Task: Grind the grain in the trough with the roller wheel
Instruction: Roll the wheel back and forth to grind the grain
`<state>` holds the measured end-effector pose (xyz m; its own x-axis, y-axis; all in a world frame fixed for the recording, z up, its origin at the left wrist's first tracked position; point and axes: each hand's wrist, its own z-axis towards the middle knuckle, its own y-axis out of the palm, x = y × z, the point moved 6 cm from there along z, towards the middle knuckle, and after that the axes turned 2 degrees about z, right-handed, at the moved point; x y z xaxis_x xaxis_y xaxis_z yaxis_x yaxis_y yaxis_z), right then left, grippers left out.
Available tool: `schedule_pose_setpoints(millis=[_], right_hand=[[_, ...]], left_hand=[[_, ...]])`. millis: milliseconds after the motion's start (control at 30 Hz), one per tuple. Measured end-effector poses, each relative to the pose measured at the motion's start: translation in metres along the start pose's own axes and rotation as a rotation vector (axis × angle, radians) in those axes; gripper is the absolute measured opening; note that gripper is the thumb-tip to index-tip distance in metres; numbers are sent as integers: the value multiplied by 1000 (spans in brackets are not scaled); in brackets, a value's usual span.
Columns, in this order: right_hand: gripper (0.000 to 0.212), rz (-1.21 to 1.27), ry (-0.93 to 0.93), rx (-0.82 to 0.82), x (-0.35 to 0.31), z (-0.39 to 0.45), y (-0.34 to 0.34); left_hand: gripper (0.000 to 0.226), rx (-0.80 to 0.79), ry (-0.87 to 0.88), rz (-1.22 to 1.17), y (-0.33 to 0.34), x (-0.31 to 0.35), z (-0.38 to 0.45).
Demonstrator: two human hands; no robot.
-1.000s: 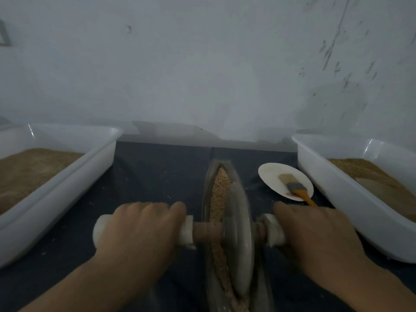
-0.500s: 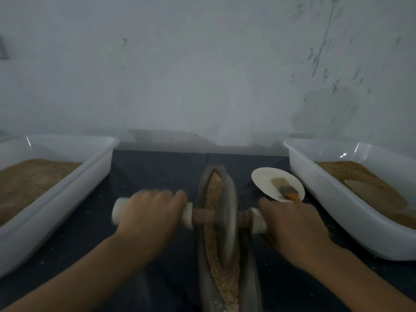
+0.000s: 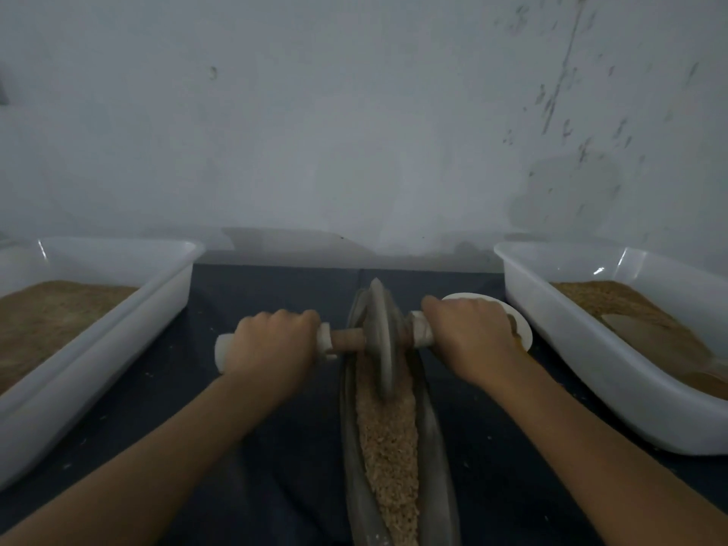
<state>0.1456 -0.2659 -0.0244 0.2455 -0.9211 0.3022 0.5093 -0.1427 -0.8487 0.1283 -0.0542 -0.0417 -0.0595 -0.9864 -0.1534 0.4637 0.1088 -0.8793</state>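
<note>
Standing upright, roller wheel (image 3: 380,340) aligned along trough (image 3: 441,447)

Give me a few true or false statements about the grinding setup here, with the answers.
1. Both hands grip the roller wheel's handle, left hand and right hand. True.
2. The roller wheel stands at the near end of the trough. False: it is toward the far end.
3. Grain lies in the trough nearer than the wheel. True.
4. The white bins on both sides are empty. False: each holds brown material.
</note>
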Motion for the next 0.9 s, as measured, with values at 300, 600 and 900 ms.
schedule_pose_setpoints(millis=[300, 600, 900], right_hand=[[43, 140, -97, 68, -14, -83, -45], [39, 98, -102, 131, -13, -58, -29], [19, 150, 53, -83, 2, -31, 4]], left_hand=[[32, -57, 121, -33, -35, 7, -64], [29, -22, 87, 38, -21, 6, -54], [17, -57, 95, 71, -34, 18, -15]])
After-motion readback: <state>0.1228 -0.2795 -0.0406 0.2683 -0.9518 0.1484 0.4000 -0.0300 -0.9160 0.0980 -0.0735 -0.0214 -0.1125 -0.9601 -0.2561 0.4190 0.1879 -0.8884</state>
